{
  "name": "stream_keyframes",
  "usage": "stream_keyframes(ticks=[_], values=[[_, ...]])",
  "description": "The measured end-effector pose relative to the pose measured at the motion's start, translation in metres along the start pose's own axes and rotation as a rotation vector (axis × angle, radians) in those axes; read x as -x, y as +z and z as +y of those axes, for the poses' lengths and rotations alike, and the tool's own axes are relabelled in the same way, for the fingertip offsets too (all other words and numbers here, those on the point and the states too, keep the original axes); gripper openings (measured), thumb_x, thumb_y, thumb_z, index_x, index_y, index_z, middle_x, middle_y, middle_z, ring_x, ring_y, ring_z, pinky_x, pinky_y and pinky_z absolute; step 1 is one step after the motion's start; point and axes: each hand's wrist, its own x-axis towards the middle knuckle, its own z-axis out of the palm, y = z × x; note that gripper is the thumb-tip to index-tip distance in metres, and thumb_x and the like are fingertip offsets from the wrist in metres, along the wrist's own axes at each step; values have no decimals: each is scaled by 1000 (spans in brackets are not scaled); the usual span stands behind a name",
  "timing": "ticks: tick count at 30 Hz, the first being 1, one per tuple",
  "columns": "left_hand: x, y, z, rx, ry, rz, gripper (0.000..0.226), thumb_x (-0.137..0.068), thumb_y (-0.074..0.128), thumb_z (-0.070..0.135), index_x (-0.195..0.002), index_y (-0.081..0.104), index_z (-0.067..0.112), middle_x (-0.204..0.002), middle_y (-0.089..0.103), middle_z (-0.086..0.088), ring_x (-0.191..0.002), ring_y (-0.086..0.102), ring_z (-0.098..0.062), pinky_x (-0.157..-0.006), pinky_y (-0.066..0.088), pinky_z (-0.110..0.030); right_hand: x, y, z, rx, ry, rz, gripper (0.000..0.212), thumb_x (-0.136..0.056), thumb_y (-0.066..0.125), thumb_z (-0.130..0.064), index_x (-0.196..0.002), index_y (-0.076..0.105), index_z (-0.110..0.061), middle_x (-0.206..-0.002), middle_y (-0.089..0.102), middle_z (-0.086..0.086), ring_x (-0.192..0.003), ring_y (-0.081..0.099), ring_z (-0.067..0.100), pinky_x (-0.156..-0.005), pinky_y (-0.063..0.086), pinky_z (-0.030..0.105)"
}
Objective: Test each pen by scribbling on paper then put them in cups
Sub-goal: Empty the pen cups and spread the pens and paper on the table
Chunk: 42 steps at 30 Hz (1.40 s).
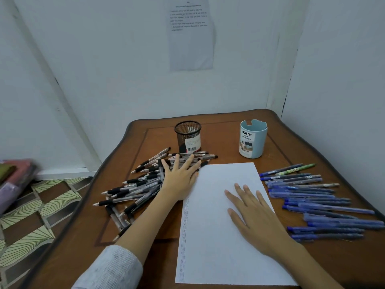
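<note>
A white sheet of paper lies in the middle of the wooden table. My right hand rests flat on it, fingers straight. Left of the sheet is a heap of several black-grip pens; my left hand lies spread on top of that heap, fingers straight, gripping nothing. A row of several blue pens lies to the right of the paper. At the back stand a black mesh cup and a light blue cup labelled as a desk organizer.
The brown table has curved edges and sits in a corner of white walls. A printed sheet hangs on the wall behind. Patterned floor and folded cloth are at the left.
</note>
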Motion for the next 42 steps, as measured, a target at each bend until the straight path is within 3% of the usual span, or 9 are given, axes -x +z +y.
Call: stream_keyframes(ticks=[5,13,24,27,34,36,39,42], values=[[3,3,-12,23,-90,10,51,-103,14,44,-152,8,36,-161,3,6,-146,-1,-38,-111,1,-67,1,0,-1,-7,2,-10,106,-56,-44,-70,-151,-7,-39,-160,-12,-9,-147,-15,11,-112,-17,28],[9,0,-14,51,-172,-18,52,-103,11,42,-152,-3,34,-161,-6,4,-146,-8,-37,-112,-2,-63,2,-2,-1,-15,14,-36,108,-54,-45,-71,-151,-7,-40,-160,-14,-10,-146,-16,10,-114,-16,29],[12,2,-24,75,-336,-8,54,-103,13,42,-153,-5,33,-161,-7,-2,-146,-7,-38,-112,-4,-62,3,-1,2,-14,15,-56,108,-53,-45,-72,-150,-9,-40,-160,-15,-9,-143,-20,8,-112,-18,28],[12,2,-23,31,-321,-4,54,-103,13,42,-153,-3,30,-161,-6,-5,-147,-7,-34,-112,-8,-60,5,-1,3,-19,-7,-58,105,-57,-42,-72,-150,-7,-40,-160,-14,-10,-142,-21,6,-112,-18,27],[43,-13,-7,101,-155,194,52,-104,17,40,-153,18,21,-160,12,-5,-148,3,-22,-114,-15,-39,5,0,3,0,-6,-50,108,-55,-42,-73,-151,-4,-39,-161,-10,-8,-147,-13,11,-113,-15,28],[65,-15,-4,190,-141,228,51,-104,20,39,-151,23,22,-160,16,-2,-148,7,-18,-112,-17,-34,7,-4,0,-14,-7,-59,96,-68,-29,-74,-152,1,-37,-161,-7,-7,-148,-10,12,-114,-13,28],[105,-11,-9,348,-173,348,44,-103,31,34,-145,39,21,-155,31,0,-145,21,-14,-112,-12,-27,9,-12,-4,-46,1,-69,56,-100,16,-52,-152,12,-34,-162,1,-5,-148,-5,12,-117,-7,30],[145,-3,-23,464,-205,488,37,-100,46,23,-135,52,17,-145,46,-2,-138,35,-13,-115,-1,-26,12,-20,-9,-3,-1,-85,50,-103,23,-43,-152,16,-32,-161,9,-4,-149,4,13,-119,1,32]])
